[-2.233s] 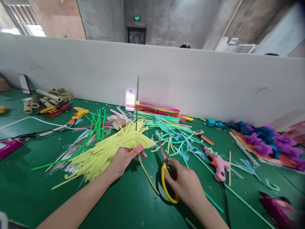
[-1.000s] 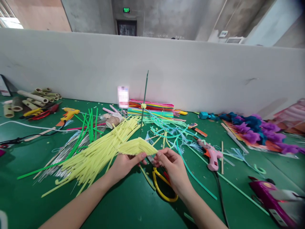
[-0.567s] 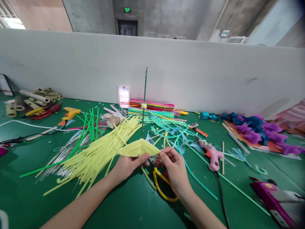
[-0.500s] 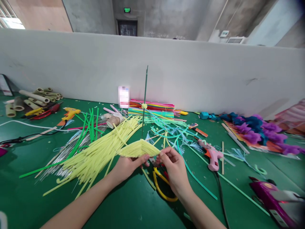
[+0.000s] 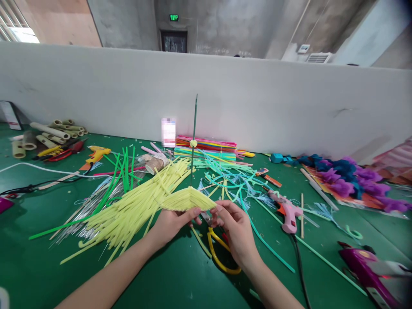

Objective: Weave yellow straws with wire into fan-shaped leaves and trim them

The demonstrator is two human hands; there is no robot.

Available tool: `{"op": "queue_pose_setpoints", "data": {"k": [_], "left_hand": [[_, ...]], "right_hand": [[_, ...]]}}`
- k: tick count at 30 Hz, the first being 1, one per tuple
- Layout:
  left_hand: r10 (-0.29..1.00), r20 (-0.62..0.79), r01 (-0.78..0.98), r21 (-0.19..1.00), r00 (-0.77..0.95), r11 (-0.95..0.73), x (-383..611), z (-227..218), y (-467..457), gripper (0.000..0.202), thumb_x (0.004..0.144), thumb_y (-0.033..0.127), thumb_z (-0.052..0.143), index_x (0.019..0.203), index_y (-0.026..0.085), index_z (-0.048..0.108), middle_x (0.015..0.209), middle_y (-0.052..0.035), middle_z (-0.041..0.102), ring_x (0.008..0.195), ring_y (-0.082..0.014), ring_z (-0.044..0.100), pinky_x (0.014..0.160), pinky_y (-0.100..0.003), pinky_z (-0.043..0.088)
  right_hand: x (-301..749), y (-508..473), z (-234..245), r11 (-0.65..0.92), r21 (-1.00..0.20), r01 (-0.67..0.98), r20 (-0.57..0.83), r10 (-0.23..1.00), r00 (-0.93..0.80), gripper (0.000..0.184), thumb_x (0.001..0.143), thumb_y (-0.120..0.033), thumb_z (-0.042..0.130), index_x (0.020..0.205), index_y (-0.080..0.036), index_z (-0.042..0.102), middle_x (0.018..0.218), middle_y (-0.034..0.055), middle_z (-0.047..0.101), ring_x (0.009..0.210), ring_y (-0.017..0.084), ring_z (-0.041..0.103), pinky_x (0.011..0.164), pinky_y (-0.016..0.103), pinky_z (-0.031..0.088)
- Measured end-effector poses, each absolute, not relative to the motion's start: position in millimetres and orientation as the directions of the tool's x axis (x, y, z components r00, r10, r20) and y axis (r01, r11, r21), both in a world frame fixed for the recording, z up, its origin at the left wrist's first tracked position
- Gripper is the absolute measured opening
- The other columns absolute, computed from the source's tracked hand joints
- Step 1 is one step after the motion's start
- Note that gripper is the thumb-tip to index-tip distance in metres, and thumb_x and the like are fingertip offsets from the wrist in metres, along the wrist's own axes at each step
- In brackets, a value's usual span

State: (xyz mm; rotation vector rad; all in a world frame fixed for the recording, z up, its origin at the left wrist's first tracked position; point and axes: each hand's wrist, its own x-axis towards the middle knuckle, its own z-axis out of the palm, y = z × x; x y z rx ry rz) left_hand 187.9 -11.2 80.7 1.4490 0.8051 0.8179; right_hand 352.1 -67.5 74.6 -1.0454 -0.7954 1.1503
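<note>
My left hand is closed on a flat fan of pale yellow strips, held just above the green table. My right hand pinches the right tip of that fan with thumb and fingers. Yellow-handled scissors lie on the table under my right hand. A thin green stick with a small yellow knot stands upright behind the fan. A large heap of loose yellow strips spreads to the left.
A pink glue gun and its black cord lie to the right, with purple and blue feathery pieces beyond. Green strips, a yellow glue gun and paper tubes lie left. A white partition wall backs the table.
My right hand let go of the scissors, left them on the table, and came up to pinch the tip of the yellow fan. The left hand kept its hold.
</note>
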Motion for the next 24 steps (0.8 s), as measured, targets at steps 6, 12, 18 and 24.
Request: {"op": "queue_pose_setpoints", "data": {"k": [6,12,18,24], "left_hand": [[0.866,-0.008,0.053,0.998,0.499,-0.021,188.3,82.9,-13.0,0.025,0.081,0.04,0.062,0.086,0.016,0.068,0.071,-0.0027,0.069,0.065,-0.0159,0.063,0.06,-0.024,0.05],[0.868,-0.016,0.056,0.998,0.496,-0.013,189.5,82.2,-13.4,0.025,0.081,0.04,0.062,0.088,0.017,0.068,0.071,-0.0019,0.07,0.065,-0.0158,0.064,0.059,-0.024,0.05],[0.857,-0.021,0.071,0.997,0.514,-0.018,189.3,82.7,-15.8,0.024,0.081,0.04,0.062,0.087,0.018,0.07,0.075,-0.0017,0.071,0.067,-0.0158,0.065,0.061,-0.024,0.051],[0.877,-0.011,0.046,0.999,0.48,-0.013,187.1,79.5,-12.9,0.028,0.081,0.043,0.061,0.085,0.016,0.07,0.071,-0.0027,0.07,0.065,-0.016,0.062,0.061,-0.025,0.05]], "right_hand": [[352.1,-67.3,73.6,0.057,-0.95,-0.306,-0.022,0.969,0.247,0.019,0.077,-0.036,0.071,0.08,-0.018,0.066,0.068,-0.0003,0.064,0.057,0.009,0.054,0.056,0.021,0.047],[350.9,-66.4,72.6,0.045,-0.957,-0.287,-0.033,0.964,0.263,0.02,0.076,-0.036,0.071,0.077,-0.017,0.064,0.066,-0.0002,0.064,0.057,0.009,0.054,0.057,0.021,0.046],[348.8,-67.2,71.9,0.049,-0.961,-0.274,-0.041,0.949,0.314,0.023,0.073,-0.037,0.073,0.072,-0.017,0.062,0.057,-0.0025,0.06,0.053,0.009,0.052,0.054,0.02,0.045],[353.4,-63.0,87.7,-0.077,-0.961,-0.264,-0.131,0.972,0.193,0.03,0.077,-0.045,0.066,0.083,-0.016,0.066,0.077,0.0048,0.066,0.066,0.014,0.059,0.062,0.026,0.051]]}}
